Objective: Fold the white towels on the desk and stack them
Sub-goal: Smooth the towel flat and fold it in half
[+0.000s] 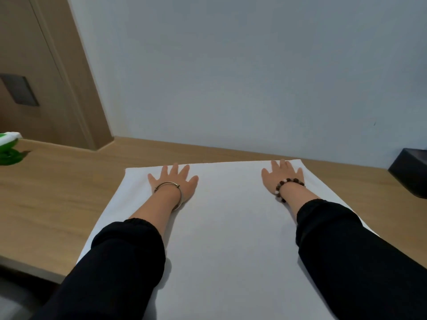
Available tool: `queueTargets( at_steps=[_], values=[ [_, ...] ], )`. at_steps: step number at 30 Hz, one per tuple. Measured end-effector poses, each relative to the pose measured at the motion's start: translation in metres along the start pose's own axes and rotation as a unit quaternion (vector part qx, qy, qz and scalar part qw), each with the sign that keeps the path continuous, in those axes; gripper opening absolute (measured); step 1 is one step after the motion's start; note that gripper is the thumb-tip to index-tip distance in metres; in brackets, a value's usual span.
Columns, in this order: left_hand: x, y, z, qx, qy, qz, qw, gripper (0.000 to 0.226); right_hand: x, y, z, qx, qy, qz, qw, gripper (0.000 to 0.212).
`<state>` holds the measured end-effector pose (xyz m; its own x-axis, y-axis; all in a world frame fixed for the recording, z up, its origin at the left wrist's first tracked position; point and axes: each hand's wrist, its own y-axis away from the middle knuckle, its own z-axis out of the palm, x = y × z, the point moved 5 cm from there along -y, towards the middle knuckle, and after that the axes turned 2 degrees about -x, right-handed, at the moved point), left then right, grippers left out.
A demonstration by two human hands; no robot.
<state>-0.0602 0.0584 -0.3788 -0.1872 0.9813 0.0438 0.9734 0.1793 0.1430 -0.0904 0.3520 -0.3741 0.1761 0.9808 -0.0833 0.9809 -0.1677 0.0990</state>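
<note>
Towel (231, 239): one white towel lies spread flat on the desk, smooth, with its far edge running parallel to the wall; its near part runs out of view at the bottom.
Desk (57, 192): light wood grain, showing to the left, to the right and beyond the far edge of the towel.
Left grip (174, 181): the bare left hand lies palm down on the towel close to the towel's far left corner, fingers straight and spread; it presses flat and holds nothing.
Right grip (283, 177): the bare right hand lies palm down on the towel close to the towel's far right corner, fingers straight and reaching the towel's far edge; it grasps nothing.
Bangle (169, 192): a thin metal ring on the left wrist, above the towel.
Bead bracelet (288, 187): dark and pale beads on the right wrist, above the towel.
Sleeves: a black left sleeve (124, 250) and a black right sleeve (346, 239) are pushed up the forearms, both crossing over the towel's near half.
Green object (9, 151): on the desk well to the left of the towel, cut off by the frame edge; what it is cannot be told.
Black box (411, 174): on the desk to the right of the towel's far right corner, apart from it.
Wall (231, 65): plain pale surface beyond the towel's far edge.
Wooden door (34, 65): brown, beyond and left of the towel.
</note>
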Motion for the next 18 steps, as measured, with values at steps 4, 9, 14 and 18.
queueTargets(
  at_steps=[4, 9, 14, 18],
  values=[
    [-0.027, 0.000, -0.001, -0.004, 0.002, -0.031, 1.000, 0.061, 0.008, -0.003, -0.002, 0.007, -0.003, 0.052, 0.999, 0.064],
    [-0.033, 0.002, 0.000, -0.014, 0.010, -0.107, 0.994, 0.061, 0.005, -0.001, -0.004, -0.018, -0.006, 0.125, 0.992, 0.063],
    [0.044, 0.016, 0.007, -0.013, -0.012, 0.101, 0.995, 0.055, -0.083, 0.022, 0.010, -0.043, 0.020, -0.150, 0.987, 0.059],
    [0.017, 0.014, 0.006, -0.003, -0.004, 0.062, 0.998, 0.057, -0.078, 0.023, 0.014, -0.023, 0.012, -0.148, 0.989, 0.058]
  ],
)
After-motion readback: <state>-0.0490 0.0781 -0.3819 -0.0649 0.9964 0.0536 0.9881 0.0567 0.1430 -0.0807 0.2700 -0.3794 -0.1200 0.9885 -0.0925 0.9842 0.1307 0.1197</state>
